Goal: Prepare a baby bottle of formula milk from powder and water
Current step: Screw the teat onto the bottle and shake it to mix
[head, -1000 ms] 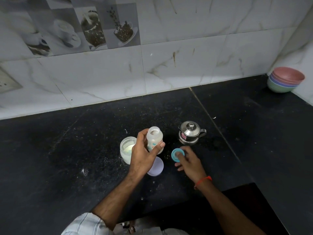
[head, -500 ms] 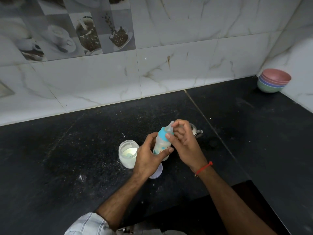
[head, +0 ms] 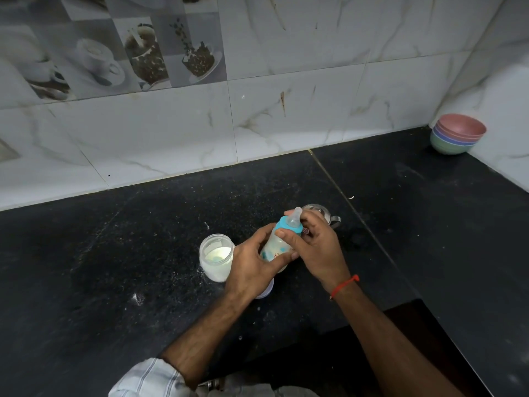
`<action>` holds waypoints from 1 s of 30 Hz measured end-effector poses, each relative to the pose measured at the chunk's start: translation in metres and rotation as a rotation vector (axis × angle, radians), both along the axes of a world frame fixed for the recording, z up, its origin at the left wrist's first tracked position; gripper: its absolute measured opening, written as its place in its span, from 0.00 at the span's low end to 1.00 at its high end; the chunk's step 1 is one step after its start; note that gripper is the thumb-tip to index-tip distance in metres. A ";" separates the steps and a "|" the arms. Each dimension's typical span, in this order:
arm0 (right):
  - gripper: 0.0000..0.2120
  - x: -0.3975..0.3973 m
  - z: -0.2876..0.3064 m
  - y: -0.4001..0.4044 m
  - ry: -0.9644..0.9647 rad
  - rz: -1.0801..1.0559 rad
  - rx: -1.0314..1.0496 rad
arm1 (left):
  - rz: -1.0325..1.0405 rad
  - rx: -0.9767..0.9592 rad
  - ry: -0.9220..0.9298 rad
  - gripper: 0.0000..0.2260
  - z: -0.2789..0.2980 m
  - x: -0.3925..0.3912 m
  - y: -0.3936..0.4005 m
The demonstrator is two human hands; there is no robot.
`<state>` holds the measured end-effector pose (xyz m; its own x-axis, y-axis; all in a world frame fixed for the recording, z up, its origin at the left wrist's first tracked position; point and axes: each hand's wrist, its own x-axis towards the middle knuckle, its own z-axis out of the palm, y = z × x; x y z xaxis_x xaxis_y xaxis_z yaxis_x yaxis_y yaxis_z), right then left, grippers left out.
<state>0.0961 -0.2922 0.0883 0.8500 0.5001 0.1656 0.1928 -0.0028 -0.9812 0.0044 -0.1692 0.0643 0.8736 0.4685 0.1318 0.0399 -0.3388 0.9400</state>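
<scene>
A small baby bottle (head: pixel 275 245) with a pale body is held tilted above the black counter (head: pixel 114 253). My left hand (head: pixel 252 267) is wrapped around its lower body. A blue ring with a clear teat (head: pixel 290 223) sits on the bottle's neck, and my right hand (head: pixel 315 247) grips that ring with thumb and fingers. An open glass jar of white powder (head: pixel 216 257) stands just left of my left hand. A small steel kettle (head: pixel 323 213) is mostly hidden behind my right hand.
A pale round lid (head: pixel 266 290) lies on the counter under my left wrist. Stacked coloured bowls (head: pixel 456 133) sit in the far right corner. A tiled wall (head: pixel 257 110) runs along the back. Powder specks dot the counter. The counter's front edge steps back at lower right.
My right hand picked the blue teat ring up from the counter and set it on the bottle's neck, where it now grips it. The bottle has tilted and the kettle became hidden.
</scene>
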 end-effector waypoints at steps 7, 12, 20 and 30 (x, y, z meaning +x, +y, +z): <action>0.16 -0.011 0.007 -0.006 0.358 0.066 0.216 | 0.003 -0.044 0.004 0.29 -0.001 0.003 0.000; 0.26 -0.012 0.008 -0.005 0.335 0.048 0.111 | -0.026 0.028 0.003 0.28 0.002 0.001 -0.007; 0.12 -0.011 0.007 -0.011 0.406 0.026 0.358 | 0.023 -0.152 -0.037 0.28 0.002 0.007 -0.002; 0.12 -0.002 0.008 -0.013 0.385 0.152 0.385 | -0.115 -0.107 -0.035 0.26 0.011 0.007 0.005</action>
<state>0.0938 -0.3050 0.0963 0.8085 0.5861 0.0525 -0.2089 0.3693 -0.9055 0.0114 -0.1646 0.0748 0.9181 0.3785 0.1178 -0.0268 -0.2372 0.9711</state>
